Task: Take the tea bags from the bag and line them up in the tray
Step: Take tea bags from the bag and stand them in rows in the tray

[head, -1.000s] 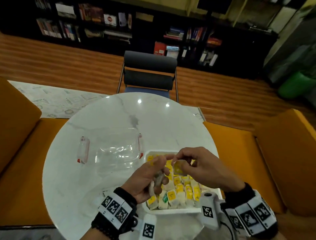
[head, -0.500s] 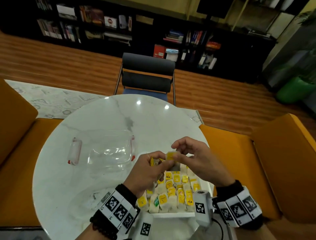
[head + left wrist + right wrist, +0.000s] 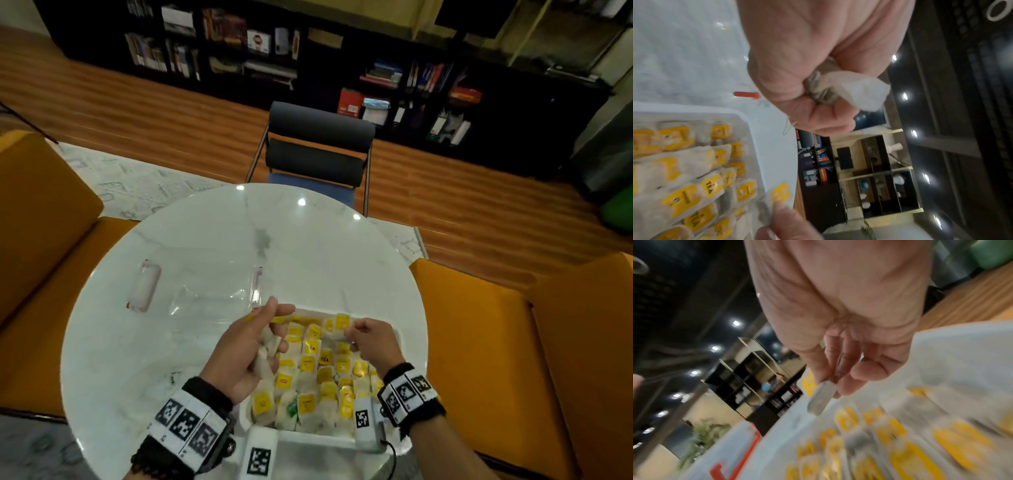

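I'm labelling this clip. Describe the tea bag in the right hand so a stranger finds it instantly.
On the round white marble table sits a white tray packed with yellow-tagged tea bags. Over its far edge, the right hand pinches one pale yellow-tagged tea bag, the only one lifted above the rows.

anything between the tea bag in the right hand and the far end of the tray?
Nothing visible. The right hand pinches a tea bag just above the tray's far end, over bags already lined up there. The left hand, holding more bags, is off to the side.
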Available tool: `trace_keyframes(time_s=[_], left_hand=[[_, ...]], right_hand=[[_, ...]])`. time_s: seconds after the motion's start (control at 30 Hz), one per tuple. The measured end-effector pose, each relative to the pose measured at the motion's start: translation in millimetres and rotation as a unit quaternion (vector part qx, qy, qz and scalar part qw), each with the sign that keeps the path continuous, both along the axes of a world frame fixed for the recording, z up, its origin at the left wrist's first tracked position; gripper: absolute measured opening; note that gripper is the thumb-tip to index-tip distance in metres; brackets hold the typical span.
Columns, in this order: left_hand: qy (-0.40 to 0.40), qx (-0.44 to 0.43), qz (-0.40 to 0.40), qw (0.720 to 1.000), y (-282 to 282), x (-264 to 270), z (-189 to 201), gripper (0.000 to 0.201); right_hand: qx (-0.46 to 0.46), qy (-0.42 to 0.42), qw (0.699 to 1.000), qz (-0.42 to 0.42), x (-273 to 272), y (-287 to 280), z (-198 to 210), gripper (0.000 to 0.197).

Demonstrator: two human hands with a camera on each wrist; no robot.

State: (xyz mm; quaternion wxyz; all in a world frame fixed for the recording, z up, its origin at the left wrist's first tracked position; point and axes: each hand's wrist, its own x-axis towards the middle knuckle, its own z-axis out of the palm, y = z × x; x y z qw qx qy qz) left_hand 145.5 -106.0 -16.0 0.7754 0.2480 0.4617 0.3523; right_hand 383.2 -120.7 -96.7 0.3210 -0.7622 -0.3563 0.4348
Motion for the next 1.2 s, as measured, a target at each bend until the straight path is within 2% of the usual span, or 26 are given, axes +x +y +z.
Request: trace_keyframes(time_s=[0.07, 0.17, 0.27, 0.37, 0.43, 0.5, 0.6, 0.7, 0.77, 0.87, 0.97, 1.03, 1.13, 1.2], left_hand=[[-0.039, -0.052, 0.026, 0.998, -2, -8, 0, 0.041], [-0.102, -0.108, 0.055, 0.987, -5, -14, 0, 0.044], [-0.156, -0.140, 0.072, 0.975, -7, -17, 2, 0.044], [-0.195, -0.158, 0.082, 0.965, -7, -19, 5, 0.040], [-0.212, -0.166, 0.085, 0.959, -7, -19, 6, 0.037], [-0.220, -0.176, 0.087, 0.956, -5, -19, 7, 0.035], [-0.234, -0.202, 0.086, 0.947, -2, -17, 5, 0.033], [-0.225, -0.224, 0.097, 0.943, 4, -12, -1, 0.034], [-0.217, -0.226, 0.099, 0.945, 7, -8, -5, 0.035], [-0.225, -0.222, 0.084, 0.945, 8, 0, -6, 0.035], [-0.234, -0.222, 0.064, 0.944, 9, 4, -12, 0.031], [-0.219, -0.209, 0.054, 0.951, 13, 3, -21, 0.027], [-0.154, -0.172, -0.001, 0.973, 15, 1, -19, 0.034], [-0.133, -0.123, -0.044, 0.982, 15, -1, -4, 0.039]], right_hand=[[-0.046, -0.017, 0.999, -0.006, -1, 4, -32, 0.034], [-0.066, -0.050, 0.997, -0.008, -6, 15, -55, 0.041], [-0.092, -0.109, 0.990, 0.013, -16, 27, -59, 0.041], [-0.148, -0.185, 0.969, 0.062, -22, 31, -52, 0.037], [-0.153, -0.204, 0.964, 0.072, -21, 29, -44, 0.032], [-0.114, -0.194, 0.972, 0.061, -20, 25, -29, 0.031], [0.040, -0.152, 0.986, 0.056, -25, 10, 22, 0.023], [0.176, -0.092, 0.968, 0.154, -42, -14, 95, 0.013], [0.194, -0.065, 0.952, 0.227, -60, -27, 125, 0.014], [0.200, -0.143, 0.931, 0.268, -90, -36, 125, 0.027], [0.245, -0.172, 0.920, 0.254, -108, -38, 115, 0.012], [0.248, -0.124, 0.937, 0.212, -104, -36, 119, 0.013], [0.224, 0.003, 0.958, 0.181, -86, -37, 139, 0.017], [0.232, 0.014, 0.956, 0.176, -74, -38, 150, 0.016]])
